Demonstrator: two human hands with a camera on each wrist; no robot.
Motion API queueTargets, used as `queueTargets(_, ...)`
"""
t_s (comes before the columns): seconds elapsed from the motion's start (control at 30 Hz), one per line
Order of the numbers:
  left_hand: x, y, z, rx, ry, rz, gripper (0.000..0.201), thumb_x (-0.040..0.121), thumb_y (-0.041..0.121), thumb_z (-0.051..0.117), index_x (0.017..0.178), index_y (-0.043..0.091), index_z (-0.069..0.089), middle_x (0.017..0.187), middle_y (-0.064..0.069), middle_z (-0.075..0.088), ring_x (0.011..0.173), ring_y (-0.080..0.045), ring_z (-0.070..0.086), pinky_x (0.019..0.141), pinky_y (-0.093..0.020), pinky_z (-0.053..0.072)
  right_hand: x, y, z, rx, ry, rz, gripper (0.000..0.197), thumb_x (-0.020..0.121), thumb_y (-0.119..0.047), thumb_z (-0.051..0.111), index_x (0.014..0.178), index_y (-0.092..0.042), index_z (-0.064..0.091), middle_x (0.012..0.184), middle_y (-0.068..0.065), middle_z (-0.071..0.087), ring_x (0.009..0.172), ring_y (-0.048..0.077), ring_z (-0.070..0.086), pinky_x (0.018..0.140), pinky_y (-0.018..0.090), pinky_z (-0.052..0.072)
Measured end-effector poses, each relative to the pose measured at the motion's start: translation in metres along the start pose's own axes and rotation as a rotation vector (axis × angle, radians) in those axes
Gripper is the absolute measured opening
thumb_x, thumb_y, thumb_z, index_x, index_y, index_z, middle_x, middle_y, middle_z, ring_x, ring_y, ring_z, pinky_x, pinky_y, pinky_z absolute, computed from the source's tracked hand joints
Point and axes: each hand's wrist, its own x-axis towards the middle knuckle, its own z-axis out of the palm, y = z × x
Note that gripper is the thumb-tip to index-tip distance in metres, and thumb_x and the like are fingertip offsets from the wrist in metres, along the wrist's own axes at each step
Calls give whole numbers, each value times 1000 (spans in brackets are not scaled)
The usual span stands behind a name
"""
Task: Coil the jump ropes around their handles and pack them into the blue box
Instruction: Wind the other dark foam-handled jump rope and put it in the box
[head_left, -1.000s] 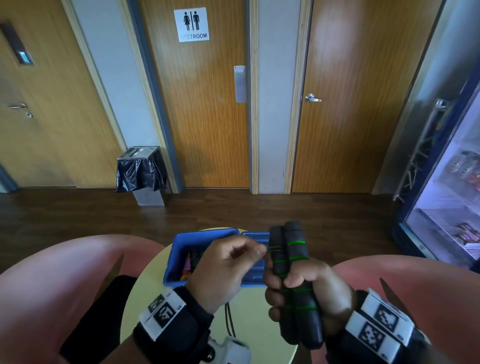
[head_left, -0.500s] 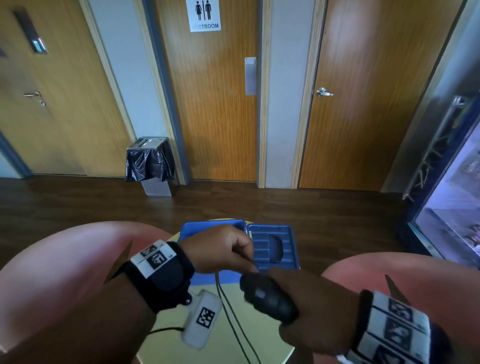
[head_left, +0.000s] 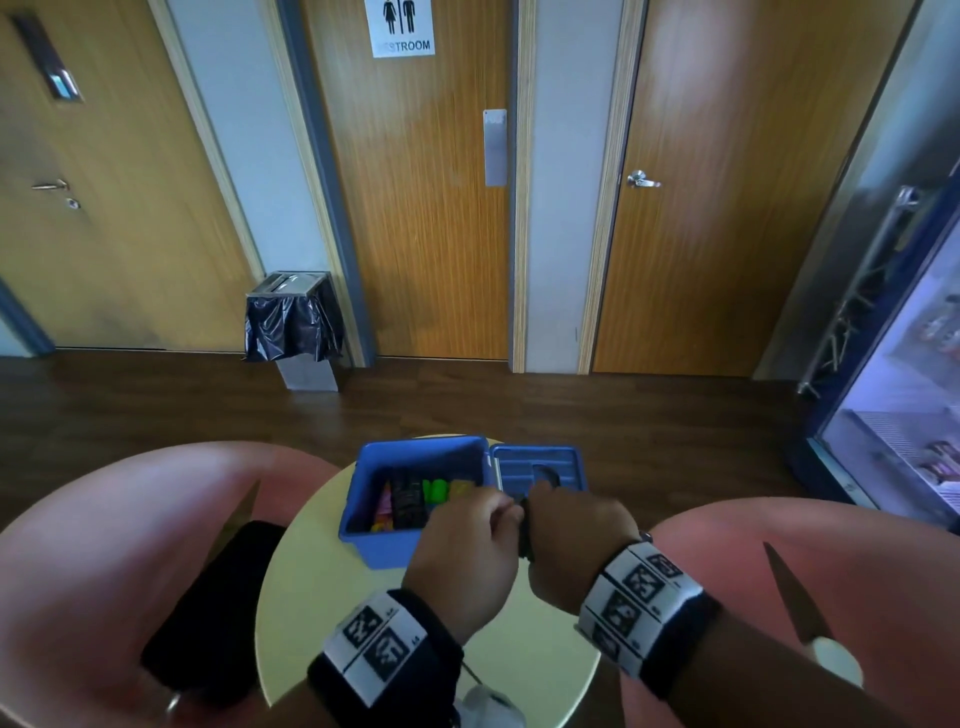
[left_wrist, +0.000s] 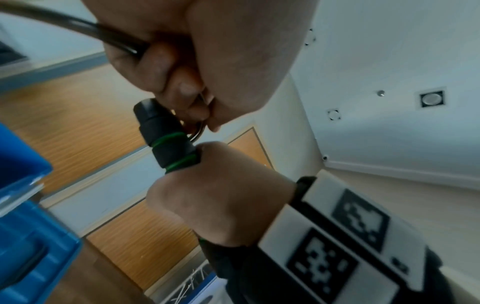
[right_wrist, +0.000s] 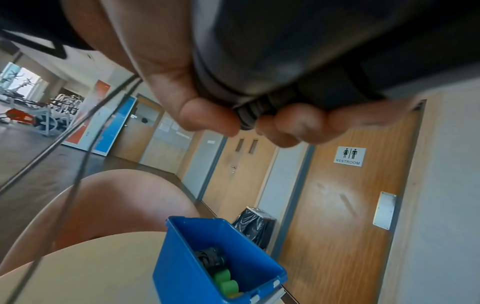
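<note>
The blue box (head_left: 363, 540) stands open on the round table, its lid (head_left: 537, 462) folded out to the right. Inside lie coiled ropes with black, green (right_wrist: 225, 281) and pink handles. Just in front of the box my two hands meet. My right hand (head_left: 540, 501) grips a pair of black handles with green rings (left_wrist: 167, 142), mostly hidden under its fingers (right_wrist: 207, 117) in the head view. My left hand (head_left: 506, 512) pinches the black cord (left_wrist: 78, 24) right at the handles' tip. Loose cord (right_wrist: 78, 131) hangs down to the left.
The pale yellow table (head_left: 306, 582) is small, with pink chairs on the left (head_left: 104, 519) and right (head_left: 857, 571). A black flat object (head_left: 218, 613) lies on the left chair. Farther off are a bagged bin (head_left: 291, 322), wooden doors and a glass-front fridge (head_left: 904, 426).
The right hand has tipped the handles from upright to pointing forward and down, so they are now covered. Both hands moved closer to the box, and the left hand keeps its pinch on the cord.
</note>
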Motion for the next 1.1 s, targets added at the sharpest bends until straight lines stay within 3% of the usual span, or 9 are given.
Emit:
queueTargets(0.13,3,-7,-1,-153,-25,-237,30,99,35,51,74,19,58,64,6,57,59,-12,53,59,-32,40,7,-4,-2,-40,4,32,38,86,-21,60,119,-15,43,102,-1,65,94,20,66,73,33,45)
queueTargets(0.23,8,-9,-8,-542,-203,-561,35,102,27,47,68,16,50,48,4,33,40,-15,26,48,-29,20,12,-4,2,-122,-7,4,37,86,-20,61,118,-14,44,101,0,64,93,20,64,73,33,41)
queueTargets(0.37,4,-13,-19,-840,-327,-781,36,102,30,48,67,23,42,52,4,21,38,-11,12,45,-20,6,17,-3,6,-209,-5,-46,35,85,-21,63,115,-16,47,102,1,62,92,21,63,73,35,38)
queueTargets(0.5,3,-5,-19,-741,-325,-646,37,102,28,46,66,18,41,50,-1,33,38,-15,26,43,-23,18,21,-3,2,-199,29,-59,33,87,-22,61,115,-17,45,102,0,63,91,21,63,75,35,41)
queueTargets(0.63,-2,-9,-14,-52,-147,-125,28,101,33,46,78,16,49,66,-2,54,57,-19,56,58,-36,47,23,-3,-3,-74,24,-19,27,86,-23,60,109,-19,47,95,-4,64,85,18,64,76,34,52)
queueTargets(0.73,-5,-13,-13,269,-112,67,20,102,39,37,86,28,42,74,8,54,72,-16,60,63,-34,46,24,0,-1,42,-5,37,21,84,-24,59,102,-21,47,86,-7,62,74,13,61,65,30,52)
queueTargets(0.97,-12,-9,-8,383,-40,214,24,97,42,37,78,28,41,62,3,55,54,-18,54,47,-29,31,24,3,5,225,-41,117,12,79,-32,52,90,-26,55,79,-10,62,69,10,62,65,28,55)
queueTargets(1.03,-14,-7,-6,194,-45,173,28,100,40,40,81,22,51,64,2,54,56,-15,50,52,-34,35,20,7,1,209,-2,122,16,81,-32,54,95,-24,52,80,-9,61,69,12,62,68,30,56)
queueTargets(1.1,-14,-4,-3,-223,-69,-13,26,99,30,51,82,10,55,56,2,43,50,-13,37,49,-30,29,16,9,-6,174,65,116,25,82,-32,58,102,-22,47,85,-7,61,73,15,62,71,32,56)
